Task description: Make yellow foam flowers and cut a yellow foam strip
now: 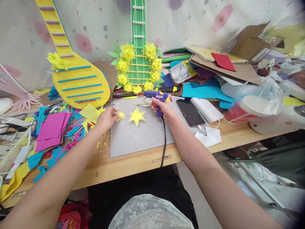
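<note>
My right hand (pixel 163 108) is closed around a purple hot glue gun (pixel 152 94), whose nozzle points left over the top of the grey cutting mat (pixel 143 140). A black cord runs from its handle down past the table edge. To the left, my left hand (pixel 107 118) pinches a small yellow paper piece (pixel 121 115) between its fingertips. Between the two hands a yellow star-shaped paper cutout (pixel 137 116) lies flat on the mat. Scissors (pixel 141 105) rest just behind the star, partly hidden by the glue gun. More yellow paper cutouts (pixel 90 115) lie beside my left wrist.
Behind the mat stands a green paper instrument (pixel 139 68) ringed with yellow flowers; a yellow one (pixel 81 82) leans left. Purple sheets (pixel 52 130) and scraps cover the left side. A phone (pixel 190 112), white power bank (pixel 206 109) and bagged cup (pixel 247 108) sit right.
</note>
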